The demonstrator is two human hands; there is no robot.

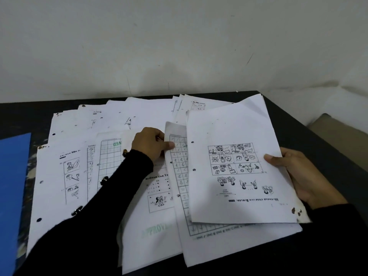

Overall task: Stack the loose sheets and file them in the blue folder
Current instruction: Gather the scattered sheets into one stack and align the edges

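Observation:
Several loose white punched sheets [65, 176] lie spread and overlapping across the dark table [318, 140]. My right hand [298, 176] holds a small stack with a cartoon-picture sheet [235, 166] on top, thumb on its right edge, fingers underneath. My left hand [153, 144] pinches the left edge of a grid sheet [179, 170] that lies partly under that stack, thumb on top. The blue folder [12, 196] lies at the far left of the table, partly cut off by the frame.
A white wall [179, 46] rises right behind the table's far edge. The table's right edge runs diagonally at the right, with a beige floor or surface [338, 130] beyond it. More sheets [151, 110] reach the far edge of the table.

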